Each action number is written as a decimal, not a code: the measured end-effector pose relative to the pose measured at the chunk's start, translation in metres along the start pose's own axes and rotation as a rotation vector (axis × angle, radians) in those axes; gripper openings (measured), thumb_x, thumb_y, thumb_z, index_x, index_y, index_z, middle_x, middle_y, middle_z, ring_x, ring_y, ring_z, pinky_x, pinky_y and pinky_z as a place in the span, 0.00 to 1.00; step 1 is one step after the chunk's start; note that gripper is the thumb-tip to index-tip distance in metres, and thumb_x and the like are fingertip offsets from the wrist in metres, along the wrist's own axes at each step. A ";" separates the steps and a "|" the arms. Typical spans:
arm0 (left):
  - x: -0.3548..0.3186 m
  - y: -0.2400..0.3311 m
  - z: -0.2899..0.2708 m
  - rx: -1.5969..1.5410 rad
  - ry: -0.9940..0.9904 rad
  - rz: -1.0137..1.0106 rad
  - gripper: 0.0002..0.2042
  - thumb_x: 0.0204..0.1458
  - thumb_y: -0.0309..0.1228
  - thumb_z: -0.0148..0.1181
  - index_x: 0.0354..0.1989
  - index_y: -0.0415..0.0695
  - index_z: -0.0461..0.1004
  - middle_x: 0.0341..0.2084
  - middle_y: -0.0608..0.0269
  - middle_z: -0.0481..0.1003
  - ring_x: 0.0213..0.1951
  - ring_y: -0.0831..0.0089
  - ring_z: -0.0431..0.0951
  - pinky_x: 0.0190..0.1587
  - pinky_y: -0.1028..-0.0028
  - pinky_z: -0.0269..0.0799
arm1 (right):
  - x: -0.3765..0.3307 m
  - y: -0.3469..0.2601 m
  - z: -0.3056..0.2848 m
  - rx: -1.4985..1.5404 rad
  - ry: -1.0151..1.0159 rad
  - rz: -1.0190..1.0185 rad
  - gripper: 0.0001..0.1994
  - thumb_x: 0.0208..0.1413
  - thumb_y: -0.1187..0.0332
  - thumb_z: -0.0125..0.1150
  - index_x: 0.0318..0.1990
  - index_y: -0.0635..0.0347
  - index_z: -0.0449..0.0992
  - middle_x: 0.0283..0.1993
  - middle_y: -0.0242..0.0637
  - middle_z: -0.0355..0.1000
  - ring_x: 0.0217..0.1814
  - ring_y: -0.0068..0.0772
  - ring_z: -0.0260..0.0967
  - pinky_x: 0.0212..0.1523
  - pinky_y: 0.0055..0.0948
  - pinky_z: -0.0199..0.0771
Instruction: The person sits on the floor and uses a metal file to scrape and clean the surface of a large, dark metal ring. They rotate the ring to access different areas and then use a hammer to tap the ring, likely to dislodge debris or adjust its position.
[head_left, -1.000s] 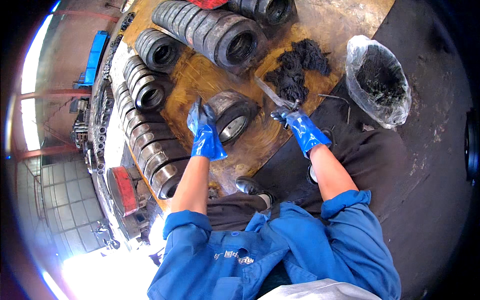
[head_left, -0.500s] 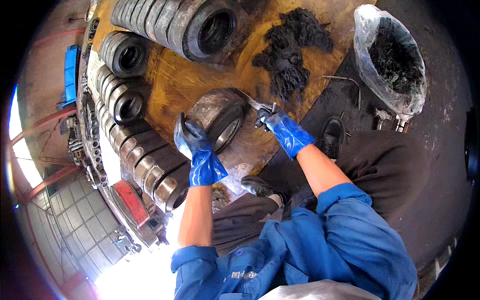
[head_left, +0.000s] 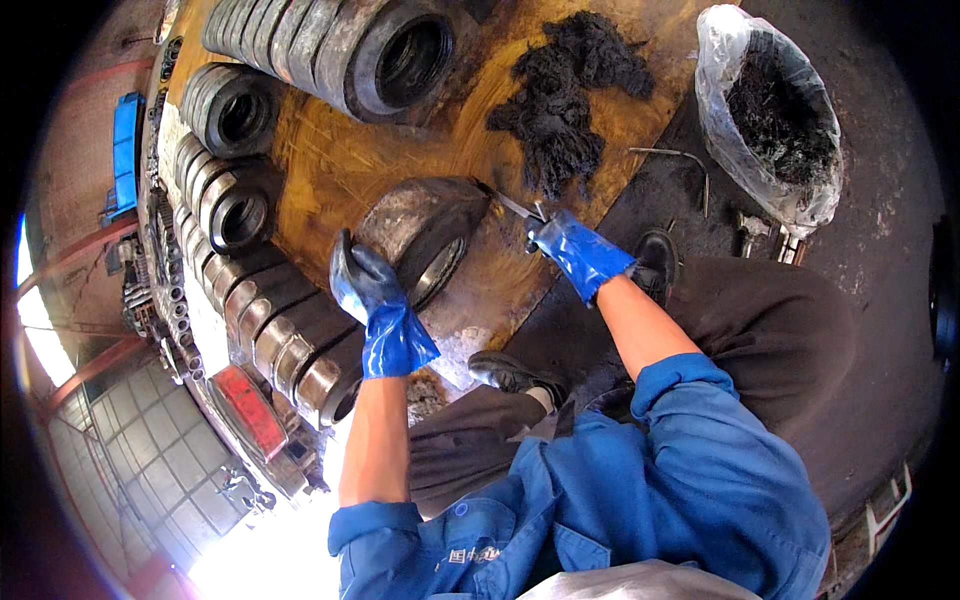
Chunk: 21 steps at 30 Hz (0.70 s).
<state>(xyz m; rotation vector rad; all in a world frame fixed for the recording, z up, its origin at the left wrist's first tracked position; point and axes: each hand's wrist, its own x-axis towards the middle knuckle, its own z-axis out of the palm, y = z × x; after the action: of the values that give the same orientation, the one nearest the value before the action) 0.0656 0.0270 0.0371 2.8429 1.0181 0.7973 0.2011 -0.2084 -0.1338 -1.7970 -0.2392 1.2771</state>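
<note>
**Gloved hands on a steel ring, scraper at its rim**

Rusty steel ring (head_left: 425, 235) lies tilted on the yellow-brown board (head_left: 330, 170), centre of view, bore facing the person. Left hand (head_left: 368, 290), blue glove, fingers curled over the ring's near-left edge, gripping it. Right hand (head_left: 572, 250), blue glove, fingers closed round a thin metal scraper (head_left: 510, 205); blade tip touches the ring's upper right rim. Black greasy pile (head_left: 560, 110) just beyond the scraper on the board. Plastic-lined bucket (head_left: 775, 120) of the same black stuff, far right, well apart. Rows of similar rings (head_left: 250, 290) lined along the left; a bigger stack (head_left: 340, 50) at top. Bent wire hook (head_left: 680, 160) near the bucket.
</note>
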 end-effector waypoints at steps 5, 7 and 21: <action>0.002 0.006 -0.004 0.028 -0.004 -0.011 0.19 0.61 0.35 0.50 0.53 0.35 0.79 0.47 0.41 0.81 0.50 0.45 0.81 0.58 0.55 0.73 | -0.008 -0.027 -0.010 -0.202 0.003 -0.058 0.16 0.66 0.62 0.58 0.59 0.53 0.76 0.29 0.32 0.79 0.30 0.32 0.79 0.27 0.37 0.76; 0.003 0.007 -0.007 0.047 -0.002 -0.015 0.19 0.61 0.35 0.50 0.53 0.36 0.80 0.47 0.42 0.81 0.50 0.45 0.81 0.59 0.55 0.73 | -0.019 -0.037 -0.020 -0.081 0.018 -0.133 0.16 0.66 0.63 0.58 0.59 0.52 0.76 0.29 0.32 0.79 0.30 0.31 0.79 0.27 0.36 0.76; 0.001 0.004 -0.008 0.031 0.089 0.044 0.15 0.57 0.31 0.56 0.49 0.39 0.82 0.45 0.45 0.82 0.46 0.46 0.81 0.54 0.54 0.75 | -0.078 -0.101 -0.031 0.269 -0.027 -0.385 0.17 0.66 0.65 0.58 0.61 0.51 0.75 0.29 0.31 0.79 0.29 0.29 0.78 0.26 0.34 0.76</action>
<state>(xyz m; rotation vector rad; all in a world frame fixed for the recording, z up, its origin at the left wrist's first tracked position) 0.0647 0.0233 0.0455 2.8891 0.9898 0.9276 0.2248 -0.2128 -0.0045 -1.4227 -0.3884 1.0066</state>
